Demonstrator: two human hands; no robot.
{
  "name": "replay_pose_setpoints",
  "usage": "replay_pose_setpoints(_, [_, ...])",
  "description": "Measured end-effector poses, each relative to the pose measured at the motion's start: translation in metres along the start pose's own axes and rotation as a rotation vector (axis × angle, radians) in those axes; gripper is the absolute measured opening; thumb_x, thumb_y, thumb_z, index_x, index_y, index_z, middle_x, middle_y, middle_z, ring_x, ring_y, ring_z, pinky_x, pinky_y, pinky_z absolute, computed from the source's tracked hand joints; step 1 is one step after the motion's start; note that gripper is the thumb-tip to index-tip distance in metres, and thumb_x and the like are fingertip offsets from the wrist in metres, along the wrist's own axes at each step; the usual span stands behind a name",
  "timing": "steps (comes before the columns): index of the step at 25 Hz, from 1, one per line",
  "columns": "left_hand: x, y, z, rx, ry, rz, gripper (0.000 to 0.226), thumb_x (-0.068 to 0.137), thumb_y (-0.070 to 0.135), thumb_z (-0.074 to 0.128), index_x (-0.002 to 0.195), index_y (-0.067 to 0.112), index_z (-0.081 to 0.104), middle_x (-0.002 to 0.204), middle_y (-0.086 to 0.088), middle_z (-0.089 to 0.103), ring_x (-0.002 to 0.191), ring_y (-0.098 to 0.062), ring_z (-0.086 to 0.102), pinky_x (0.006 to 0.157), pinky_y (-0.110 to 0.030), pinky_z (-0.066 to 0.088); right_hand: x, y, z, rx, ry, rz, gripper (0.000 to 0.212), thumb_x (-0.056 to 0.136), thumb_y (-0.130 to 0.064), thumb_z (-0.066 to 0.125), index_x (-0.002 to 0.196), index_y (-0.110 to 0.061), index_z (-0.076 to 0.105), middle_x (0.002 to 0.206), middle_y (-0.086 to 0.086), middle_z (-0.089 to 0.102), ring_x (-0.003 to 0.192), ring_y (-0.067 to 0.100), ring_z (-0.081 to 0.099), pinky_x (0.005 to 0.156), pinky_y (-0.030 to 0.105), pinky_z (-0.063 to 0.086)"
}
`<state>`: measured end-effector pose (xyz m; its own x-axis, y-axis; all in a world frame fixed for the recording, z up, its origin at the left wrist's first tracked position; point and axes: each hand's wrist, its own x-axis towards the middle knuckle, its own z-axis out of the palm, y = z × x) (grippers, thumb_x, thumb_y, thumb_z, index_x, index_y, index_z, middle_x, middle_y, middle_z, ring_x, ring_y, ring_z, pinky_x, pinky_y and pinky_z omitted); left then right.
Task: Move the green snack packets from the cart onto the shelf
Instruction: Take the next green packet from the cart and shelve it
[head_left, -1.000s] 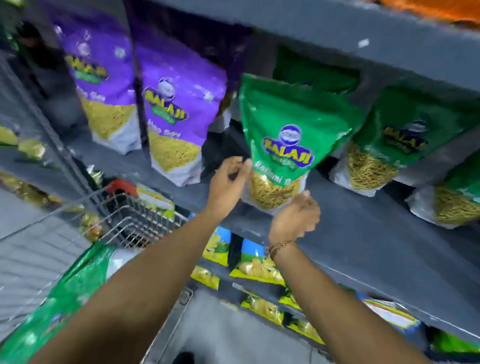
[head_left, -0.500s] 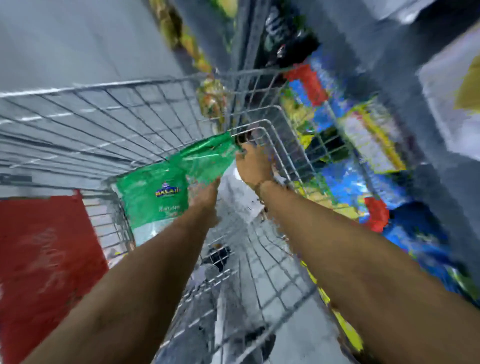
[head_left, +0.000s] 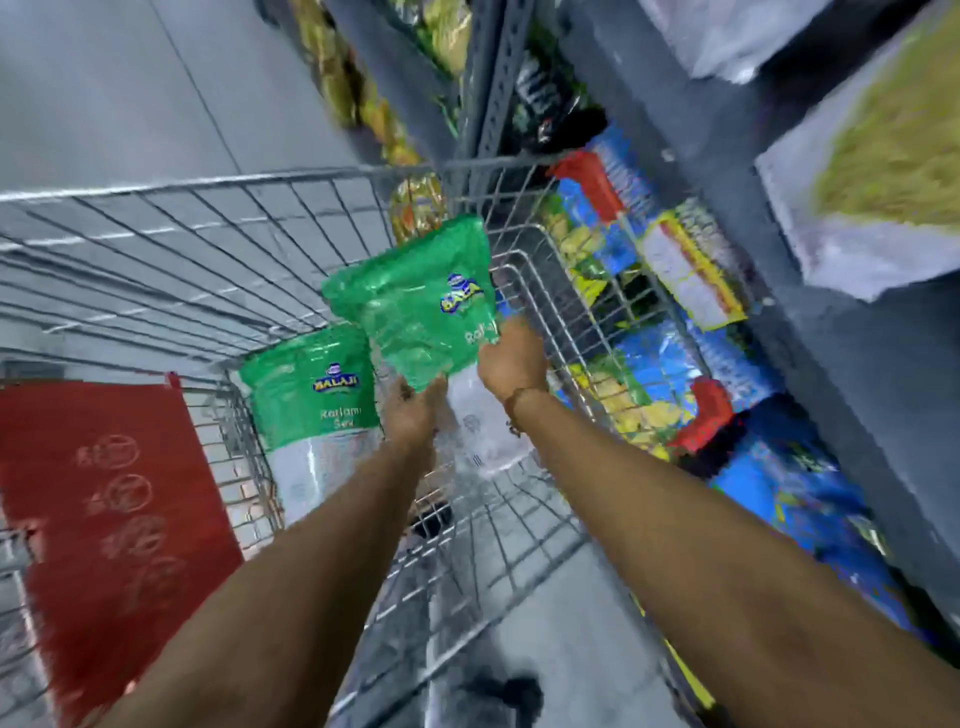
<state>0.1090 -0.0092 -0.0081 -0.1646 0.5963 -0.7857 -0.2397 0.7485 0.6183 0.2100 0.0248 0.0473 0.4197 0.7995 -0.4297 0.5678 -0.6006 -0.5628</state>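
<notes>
I look down into the wire cart (head_left: 156, 244). A green snack packet (head_left: 421, 306) is lifted above the cart floor, tilted, held by both hands. My left hand (head_left: 413, 410) grips its lower left corner. My right hand (head_left: 511, 358) holds its lower right edge. A second green snack packet (head_left: 311, 395) with a clear lower half leans against the cart's near-left wall, beside my left wrist. The shelf (head_left: 727, 171) runs along the right, partly blurred.
A red panel (head_left: 104, 519) hangs on the cart's left end. Blue, yellow and red snack bags (head_left: 660, 364) fill the lower shelf levels to the right of the cart. A pale packet with yellow contents (head_left: 883, 182) sits on an upper level. Grey floor lies beyond the cart.
A second ago both hands were at a green packet standing on the shelf. The view then swung down to the cart, and both hands have now lifted another green packet up from it.
</notes>
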Motion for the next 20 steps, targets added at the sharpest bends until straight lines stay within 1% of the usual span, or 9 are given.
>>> replay_pose_setpoints(1, [-0.016, 0.011, 0.0, -0.003, 0.001, 0.091, 0.012, 0.082, 0.018, 0.063, 0.091, 0.014, 0.056, 0.103, -0.014, 0.064, 0.077, -0.026, 0.065, 0.062, -0.026, 0.056, -0.017, -0.009, -0.013, 0.085, 0.055, 0.008, 0.028, 0.084, -0.005, 0.047, 0.111, 0.002, 0.051, 0.118, 0.028, 0.058, 0.108, 0.041, 0.055, 0.081, 0.04, 0.044])
replay_pose_setpoints(3, [-0.066, 0.035, -0.004, 0.055, -0.081, 0.329, 0.044, 0.077, 0.028, 0.065, 0.112, 0.006, 0.053, 0.126, -0.025, 0.056, 0.111, -0.041, 0.057, 0.093, -0.054, 0.05, -0.069, -0.021, -0.05, 0.261, 0.199, -0.083, 0.024, 0.085, -0.006, 0.047, 0.108, 0.003, 0.051, 0.116, 0.028, 0.056, 0.104, 0.04, 0.054, 0.079, 0.038, 0.039])
replay_pose_setpoints(7, [-0.199, 0.056, -0.004, 0.111, -0.233, 0.835, 0.032, 0.081, 0.017, 0.063, 0.11, 0.006, 0.055, 0.106, -0.021, 0.062, 0.094, -0.017, 0.056, 0.083, -0.032, 0.05, -0.171, -0.006, -0.117, 0.573, 0.545, -0.345, 0.025, 0.085, -0.004, 0.048, 0.107, 0.008, 0.049, 0.113, 0.029, 0.053, 0.107, 0.036, 0.051, 0.088, 0.035, 0.034])
replay_pose_setpoints(9, [-0.261, 0.045, 0.006, 0.154, -0.372, 0.979, 0.03, 0.081, 0.018, 0.064, 0.108, 0.007, 0.055, 0.105, -0.029, 0.061, 0.09, -0.013, 0.059, 0.087, -0.034, 0.053, -0.218, 0.021, -0.148, 0.713, 0.648, -0.373, 0.032, 0.085, -0.014, 0.044, 0.112, 0.003, 0.045, 0.116, 0.026, 0.055, 0.108, 0.034, 0.053, 0.092, 0.039, 0.039])
replay_pose_setpoints(11, [-0.31, 0.026, 0.02, 0.219, -0.527, 1.054, 0.036, 0.081, 0.019, 0.064, 0.112, 0.003, 0.053, 0.114, -0.036, 0.05, 0.087, 0.0, 0.061, 0.089, -0.026, 0.053, -0.256, 0.055, -0.174, 0.829, 0.757, -0.33, 0.039, 0.084, -0.024, 0.04, 0.114, 0.0, 0.042, 0.117, 0.024, 0.055, 0.108, 0.032, 0.054, 0.093, 0.044, 0.043])
replay_pose_setpoints(12, [-0.334, 0.012, 0.031, 0.266, -0.615, 1.078, 0.037, 0.08, 0.02, 0.064, 0.112, 0.004, 0.053, 0.111, -0.003, 0.063, 0.091, 0.004, 0.061, 0.09, -0.026, 0.052, -0.275, 0.078, -0.19, 0.892, 0.828, -0.311, 0.04, 0.084, -0.027, 0.039, 0.115, -0.002, 0.041, 0.119, 0.024, 0.053, 0.109, 0.031, 0.053, 0.094, 0.044, 0.043])
replay_pose_setpoints(14, [-0.37, -0.014, 0.066, 0.362, -0.812, 1.093, 0.028, 0.08, 0.017, 0.063, 0.103, 0.003, 0.054, 0.093, -0.006, 0.065, 0.087, 0.009, 0.06, 0.084, -0.021, 0.05, -0.305, 0.122, -0.221, 0.994, 0.981, -0.293, 0.035, 0.085, -0.03, 0.038, 0.114, -0.01, 0.039, 0.12, 0.021, 0.052, 0.11, 0.028, 0.052, 0.094, 0.037, 0.041])
replay_pose_setpoints(18, [-0.431, -0.055, 0.15, 0.498, -1.11, 1.05, 0.016, 0.081, 0.015, 0.064, 0.095, 0.018, 0.058, 0.098, -0.01, 0.067, 0.091, -0.012, 0.06, 0.088, -0.038, 0.049, -0.339, 0.193, -0.292, 1.042, 1.233, -0.238, 0.016, 0.083, -0.029, 0.04, 0.098, -0.023, 0.036, 0.11, 0.01, 0.048, 0.099, 0.02, 0.049, 0.089, 0.04, 0.042])
replay_pose_setpoints(20, [-0.449, -0.069, 0.195, 0.537, -1.195, 0.994, 0.019, 0.083, 0.01, 0.062, 0.098, 0.019, 0.056, 0.105, -0.007, 0.065, 0.096, -0.016, 0.059, 0.087, -0.03, 0.049, -0.344, 0.219, -0.326, 0.978, 1.332, -0.175, 0.017, 0.082, -0.025, 0.042, 0.097, -0.019, 0.038, 0.108, 0.012, 0.05, 0.099, 0.023, 0.05, 0.087, 0.036, 0.04])
